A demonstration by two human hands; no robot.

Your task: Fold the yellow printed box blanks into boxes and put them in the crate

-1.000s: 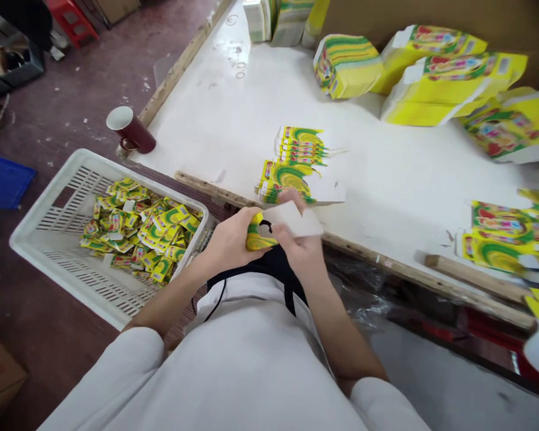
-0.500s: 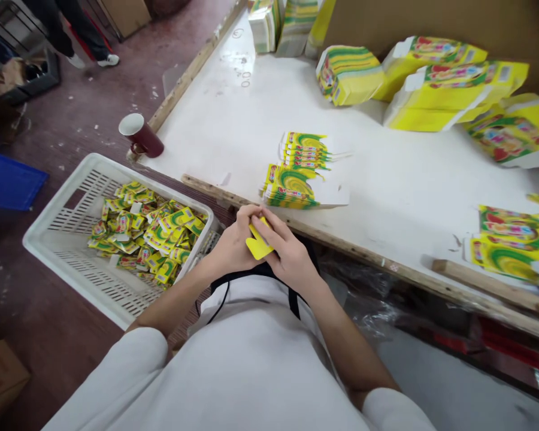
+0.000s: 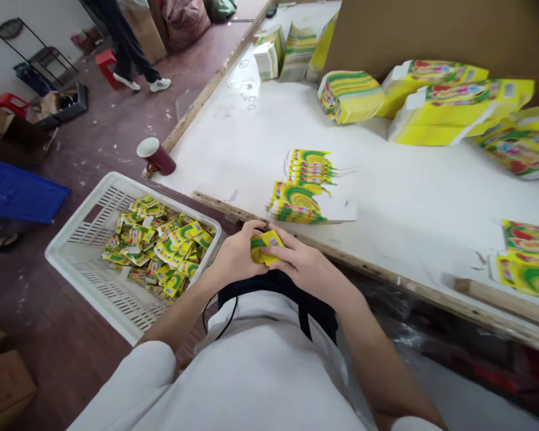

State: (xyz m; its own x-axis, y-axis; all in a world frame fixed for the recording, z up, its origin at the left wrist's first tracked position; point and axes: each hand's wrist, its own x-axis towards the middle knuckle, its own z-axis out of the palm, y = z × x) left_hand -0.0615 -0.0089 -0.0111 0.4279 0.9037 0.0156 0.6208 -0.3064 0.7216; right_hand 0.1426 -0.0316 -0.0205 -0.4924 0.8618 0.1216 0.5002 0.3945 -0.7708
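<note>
Between my two hands, in front of my waist, is a small yellow-and-green printed carton (image 3: 266,246) with a barcode on its face. My left hand (image 3: 239,254) is closed around its left side. The fingers of my right hand (image 3: 302,258) grip it from the right and partly cover it. Just past my hands, at the table edge, lies a fanned stack of flat printed cartons (image 3: 299,200). Beside my left arm a white plastic basket (image 3: 72,254) holds many small cartons (image 3: 161,248) like this one.
The white table (image 3: 233,137) has a wooden edge strip. A maroon mug (image 3: 160,160) stands at its corner. Bundled carton blanks (image 3: 458,111) line the back, and more flat cartons (image 3: 527,269) lie at right near a wooden bar (image 3: 498,299). A person's legs (image 3: 132,45) show far left.
The carton in my hands has turned: a barcoded printed face now shows where a plain yellow flap stuck out. The whole view has shifted, with more of the floor at left showing.
</note>
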